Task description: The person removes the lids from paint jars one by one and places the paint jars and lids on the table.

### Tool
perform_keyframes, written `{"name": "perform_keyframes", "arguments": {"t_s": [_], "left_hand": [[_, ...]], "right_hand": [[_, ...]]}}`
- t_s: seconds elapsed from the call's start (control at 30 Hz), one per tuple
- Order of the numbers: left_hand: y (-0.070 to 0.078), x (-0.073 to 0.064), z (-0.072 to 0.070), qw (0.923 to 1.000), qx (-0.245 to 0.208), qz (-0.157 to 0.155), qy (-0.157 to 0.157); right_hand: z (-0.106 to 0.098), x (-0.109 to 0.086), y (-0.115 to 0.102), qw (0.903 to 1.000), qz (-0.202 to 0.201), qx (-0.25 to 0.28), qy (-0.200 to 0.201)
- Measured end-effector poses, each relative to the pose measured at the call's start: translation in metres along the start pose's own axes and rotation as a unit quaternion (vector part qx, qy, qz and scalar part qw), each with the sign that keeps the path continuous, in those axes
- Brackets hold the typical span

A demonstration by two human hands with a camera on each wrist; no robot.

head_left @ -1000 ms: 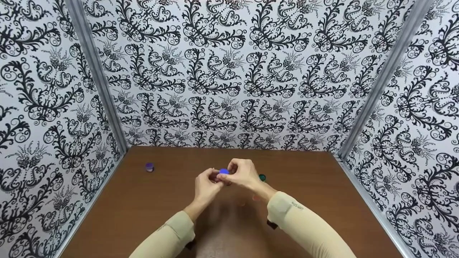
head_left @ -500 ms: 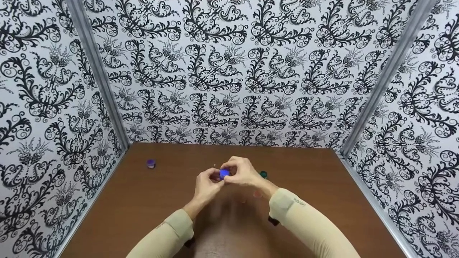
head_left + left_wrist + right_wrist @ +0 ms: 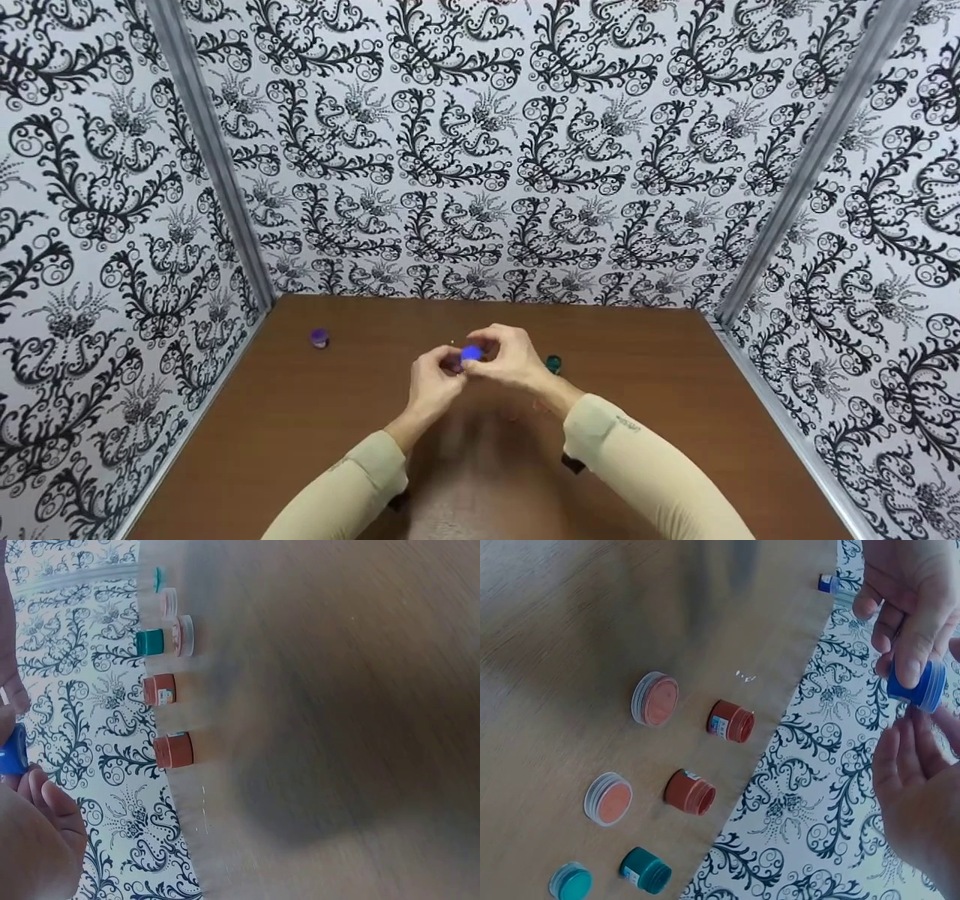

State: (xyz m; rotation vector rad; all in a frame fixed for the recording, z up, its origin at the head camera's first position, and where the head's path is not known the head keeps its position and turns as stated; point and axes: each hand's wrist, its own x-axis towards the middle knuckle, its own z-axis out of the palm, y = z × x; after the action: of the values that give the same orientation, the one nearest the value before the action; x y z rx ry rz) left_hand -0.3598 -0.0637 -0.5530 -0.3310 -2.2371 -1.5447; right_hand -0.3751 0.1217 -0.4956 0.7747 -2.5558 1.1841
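Note:
A small blue paint jar [image 3: 471, 355] is held up in front of the person, between both hands. My left hand [image 3: 435, 384] grips its body; in the right wrist view that hand's thumb presses the side of the blue jar [image 3: 900, 690]. Around the jar's ridged lid [image 3: 933, 687], the thumb and fingers of my right hand [image 3: 514, 362] are curled, seen from above in the head view. Only part of the blue jar [image 3: 13, 751] shows at the edge of the left wrist view.
Below the hands on the brown table [image 3: 337, 420] are two orange-brown jars [image 3: 731, 721] and a green jar [image 3: 646, 870], lidless. Their clear-rimmed lids [image 3: 655, 699] lie in a row nearer the person. A purple-topped jar [image 3: 319, 338] stands far left. Patterned walls [image 3: 480, 187] enclose the table.
The right fingers have shifted around the blue lid, and the jar's top has tilted and come back. Both hands stay in nearly the same place; the head view has tipped slightly.

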Motion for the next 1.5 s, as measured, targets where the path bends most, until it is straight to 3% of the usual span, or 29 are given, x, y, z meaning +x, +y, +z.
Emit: {"name": "perform_keyframes", "arguments": {"t_s": [0.13,0.23,0.53,0.77,1.1,1.3,1.5], "left_hand": [[0.002,0.003,0.0,0.9998,0.009,0.002,0.016],[0.004,0.004,0.0,0.9996,0.012,0.007,0.024],[0.005,0.004,0.001,0.9983,0.039,0.018,0.038],[0.002,0.001,0.001,0.9988,0.039,0.005,0.031],[-0.003,0.0,-0.001,0.9997,0.007,0.023,0.004],[-0.007,-0.002,-0.004,0.9993,-0.008,0.015,-0.033],[-0.011,-0.002,-0.006,0.9989,-0.011,0.007,-0.045]], "right_hand": [[0.003,0.001,-0.003,0.9938,0.073,-0.064,0.055],[0.004,0.001,-0.005,0.989,0.107,-0.074,0.071],[0.01,0.002,-0.007,0.989,0.112,-0.071,0.065],[0.012,0.004,-0.008,0.9916,0.089,-0.071,0.061],[0.012,0.003,-0.008,0.9954,0.001,-0.082,0.049],[0.013,0.003,-0.004,0.9976,-0.023,-0.061,0.025],[0.016,0.003,-0.003,0.9987,-0.034,-0.029,0.025]]}}
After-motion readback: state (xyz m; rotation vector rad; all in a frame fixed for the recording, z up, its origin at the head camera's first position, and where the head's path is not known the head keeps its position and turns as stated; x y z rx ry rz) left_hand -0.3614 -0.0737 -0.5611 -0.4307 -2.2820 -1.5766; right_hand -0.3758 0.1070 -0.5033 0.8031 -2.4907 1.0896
